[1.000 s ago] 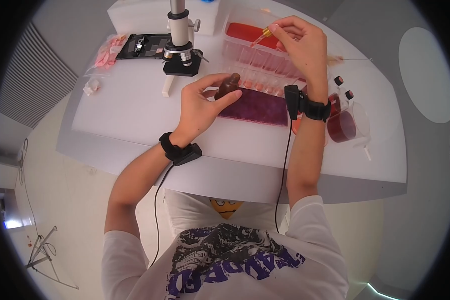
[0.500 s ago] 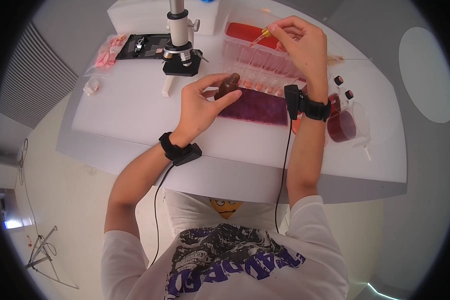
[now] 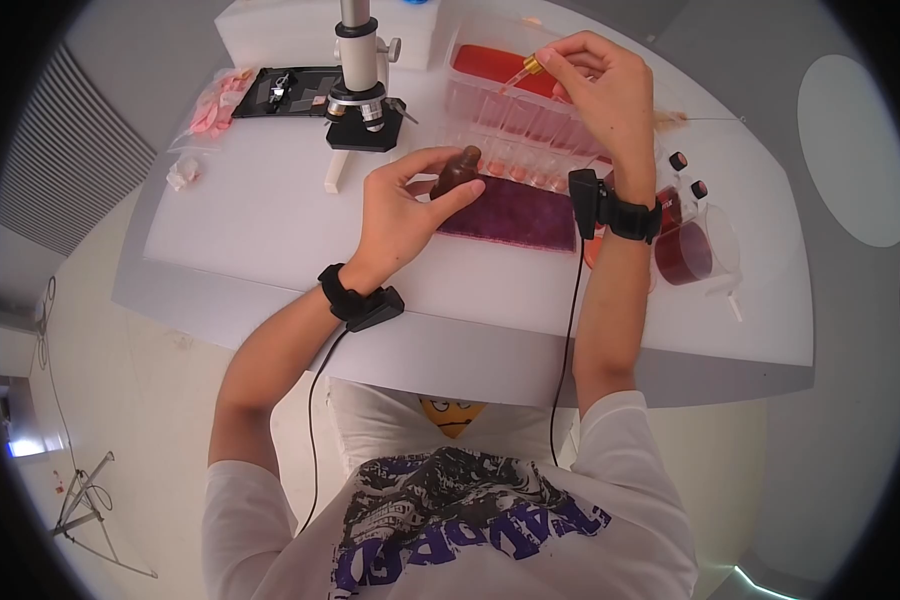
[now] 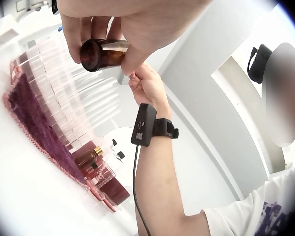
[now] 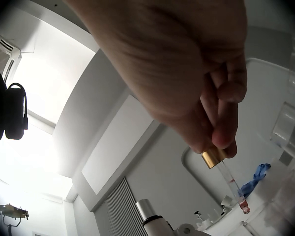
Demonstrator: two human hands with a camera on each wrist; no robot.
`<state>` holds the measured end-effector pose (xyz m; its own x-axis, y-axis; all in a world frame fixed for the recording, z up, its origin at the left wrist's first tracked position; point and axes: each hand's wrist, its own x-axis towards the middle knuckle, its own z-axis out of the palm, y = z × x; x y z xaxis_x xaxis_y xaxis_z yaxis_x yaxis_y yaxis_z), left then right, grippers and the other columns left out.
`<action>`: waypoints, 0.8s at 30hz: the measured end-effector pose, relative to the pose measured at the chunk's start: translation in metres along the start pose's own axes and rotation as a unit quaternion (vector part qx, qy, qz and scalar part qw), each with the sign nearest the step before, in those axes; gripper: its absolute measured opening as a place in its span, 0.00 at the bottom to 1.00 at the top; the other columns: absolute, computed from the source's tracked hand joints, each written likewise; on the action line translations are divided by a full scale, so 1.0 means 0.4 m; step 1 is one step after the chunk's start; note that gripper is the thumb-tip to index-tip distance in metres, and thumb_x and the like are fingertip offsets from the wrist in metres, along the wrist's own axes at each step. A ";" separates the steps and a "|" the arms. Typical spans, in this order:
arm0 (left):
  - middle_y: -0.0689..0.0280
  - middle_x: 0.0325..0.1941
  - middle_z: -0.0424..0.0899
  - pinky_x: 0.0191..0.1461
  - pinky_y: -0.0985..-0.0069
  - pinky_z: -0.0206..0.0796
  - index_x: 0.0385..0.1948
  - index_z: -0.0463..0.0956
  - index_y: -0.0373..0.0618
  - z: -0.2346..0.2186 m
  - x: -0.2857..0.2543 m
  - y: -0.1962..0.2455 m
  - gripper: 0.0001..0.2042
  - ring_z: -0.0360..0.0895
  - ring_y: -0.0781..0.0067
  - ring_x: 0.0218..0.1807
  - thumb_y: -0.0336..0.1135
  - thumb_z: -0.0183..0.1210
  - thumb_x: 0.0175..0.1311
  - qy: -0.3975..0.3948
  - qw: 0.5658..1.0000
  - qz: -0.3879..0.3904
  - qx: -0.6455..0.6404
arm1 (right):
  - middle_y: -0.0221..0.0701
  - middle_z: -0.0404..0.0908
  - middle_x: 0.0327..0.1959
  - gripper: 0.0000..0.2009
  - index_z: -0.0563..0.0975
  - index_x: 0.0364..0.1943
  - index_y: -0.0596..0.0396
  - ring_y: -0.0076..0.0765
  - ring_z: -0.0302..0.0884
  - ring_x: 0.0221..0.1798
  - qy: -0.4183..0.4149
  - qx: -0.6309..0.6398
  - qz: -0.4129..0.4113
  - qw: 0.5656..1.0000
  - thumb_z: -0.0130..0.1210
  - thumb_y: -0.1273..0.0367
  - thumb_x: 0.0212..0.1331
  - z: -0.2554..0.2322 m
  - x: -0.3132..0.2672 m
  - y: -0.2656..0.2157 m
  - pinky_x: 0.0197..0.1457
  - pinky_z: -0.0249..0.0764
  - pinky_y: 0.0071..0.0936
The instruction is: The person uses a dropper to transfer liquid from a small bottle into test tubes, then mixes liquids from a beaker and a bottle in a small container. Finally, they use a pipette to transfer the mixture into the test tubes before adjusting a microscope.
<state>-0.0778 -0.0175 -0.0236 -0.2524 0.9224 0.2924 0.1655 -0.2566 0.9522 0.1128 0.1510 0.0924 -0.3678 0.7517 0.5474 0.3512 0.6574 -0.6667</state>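
My left hand [image 3: 395,208] holds a small brown glass bottle [image 3: 458,172] between thumb and fingers, its uncapped neck tilted up and away. In the left wrist view the bottle's round base [image 4: 91,55] faces the camera. My right hand [image 3: 612,95] is raised and pinches a dropper [image 3: 534,64] by its gold-collared top. The dropper's glass tube [image 5: 228,178] slants downward with a little reddish liquid at its tip, overlapping the clear container [image 3: 458,98] of red liquid in the head view. Below, a row of clear tubes [image 3: 515,165] with reddish contents stands behind a purple cloth [image 3: 515,215].
A microscope [image 3: 360,95] stands left of the container, beside a black slide case [image 3: 305,95] and a bag of pink pieces [image 3: 218,105]. On the right are a beaker of dark red liquid [image 3: 683,252] and black caps [image 3: 678,160]. A crumpled tissue [image 3: 183,174] lies far left.
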 end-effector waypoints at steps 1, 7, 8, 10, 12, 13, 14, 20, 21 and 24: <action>0.63 0.51 0.94 0.62 0.71 0.82 0.60 0.88 0.37 0.000 0.000 0.001 0.22 0.89 0.76 0.53 0.35 0.79 0.68 -0.002 1.000 -0.001 0.000 | 0.33 0.96 0.37 0.12 0.90 0.43 0.56 0.26 0.92 0.36 0.000 -0.008 -0.004 1.000 0.74 0.62 0.67 0.000 0.001 0.002 0.41 0.84 0.26; 0.64 0.51 0.94 0.62 0.71 0.81 0.61 0.88 0.38 -0.001 0.001 -0.003 0.22 0.89 0.77 0.53 0.35 0.79 0.68 -0.003 1.000 -0.004 -0.001 | 0.34 0.96 0.36 0.12 0.90 0.43 0.55 0.27 0.94 0.38 0.000 -0.024 -0.016 1.000 0.74 0.61 0.67 0.002 0.004 0.010 0.42 0.84 0.27; 0.64 0.51 0.94 0.62 0.71 0.81 0.61 0.88 0.38 -0.001 0.001 -0.003 0.22 0.89 0.77 0.53 0.35 0.79 0.68 -0.003 1.000 -0.005 -0.001 | 0.34 0.96 0.36 0.12 0.90 0.43 0.55 0.28 0.94 0.38 -0.001 -0.026 -0.013 1.000 0.74 0.61 0.66 0.003 0.004 0.009 0.42 0.85 0.27; 0.63 0.51 0.94 0.62 0.71 0.81 0.61 0.88 0.38 -0.001 0.001 -0.002 0.22 0.89 0.77 0.53 0.35 0.79 0.68 -0.002 1.000 -0.005 0.002 | 0.34 0.96 0.36 0.12 0.90 0.43 0.55 0.28 0.94 0.38 -0.001 -0.028 -0.015 0.999 0.74 0.61 0.67 0.003 0.005 0.011 0.42 0.85 0.27; 0.63 0.51 0.94 0.62 0.71 0.81 0.61 0.88 0.38 0.000 0.001 -0.002 0.22 0.89 0.77 0.53 0.35 0.79 0.68 -0.001 1.000 -0.005 0.004 | 0.34 0.96 0.36 0.12 0.90 0.43 0.55 0.28 0.94 0.38 -0.001 -0.031 -0.018 0.999 0.74 0.61 0.67 0.003 0.004 0.011 0.42 0.85 0.27; 0.63 0.51 0.94 0.63 0.71 0.82 0.61 0.88 0.37 -0.001 0.001 -0.002 0.22 0.89 0.77 0.53 0.35 0.79 0.68 -0.001 1.000 -0.004 0.005 | 0.34 0.96 0.36 0.12 0.90 0.43 0.55 0.28 0.94 0.38 0.001 -0.030 -0.017 0.999 0.74 0.61 0.67 0.003 0.004 0.010 0.42 0.85 0.27; 0.63 0.51 0.94 0.63 0.71 0.82 0.61 0.88 0.37 0.000 0.000 -0.002 0.22 0.89 0.77 0.53 0.35 0.79 0.68 -0.001 1.000 -0.004 0.005 | 0.34 0.97 0.36 0.12 0.90 0.43 0.55 0.29 0.95 0.39 0.003 -0.028 -0.016 0.999 0.74 0.61 0.67 0.003 0.003 0.008 0.42 0.85 0.27; 0.63 0.51 0.94 0.64 0.70 0.82 0.60 0.88 0.37 0.000 0.000 0.000 0.22 0.89 0.76 0.53 0.35 0.79 0.68 -0.003 1.000 -0.002 0.002 | 0.34 0.97 0.37 0.12 0.90 0.42 0.56 0.30 0.95 0.40 0.006 -0.030 -0.013 0.999 0.74 0.61 0.67 0.004 0.001 0.003 0.42 0.85 0.28; 0.63 0.51 0.94 0.64 0.70 0.82 0.60 0.88 0.37 0.000 0.001 0.000 0.21 0.89 0.76 0.53 0.34 0.79 0.68 -0.003 1.000 -0.001 0.000 | 0.34 0.97 0.37 0.12 0.90 0.42 0.56 0.30 0.95 0.40 0.006 -0.030 -0.012 0.999 0.74 0.61 0.67 0.005 0.001 0.003 0.42 0.85 0.28; 0.63 0.51 0.94 0.64 0.71 0.81 0.60 0.88 0.38 0.000 0.000 0.000 0.21 0.89 0.77 0.53 0.34 0.79 0.68 -0.003 1.000 -0.004 -0.004 | 0.35 0.97 0.37 0.11 0.90 0.42 0.55 0.30 0.96 0.40 0.000 -0.030 -0.014 0.999 0.73 0.62 0.67 0.005 0.002 0.003 0.43 0.85 0.27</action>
<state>-0.0778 -0.0174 -0.0235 -0.2488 0.9257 0.2848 0.1558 -0.2520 0.9551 0.1110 0.1520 0.0910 -0.3773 0.7332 0.5658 0.3915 0.6799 -0.6200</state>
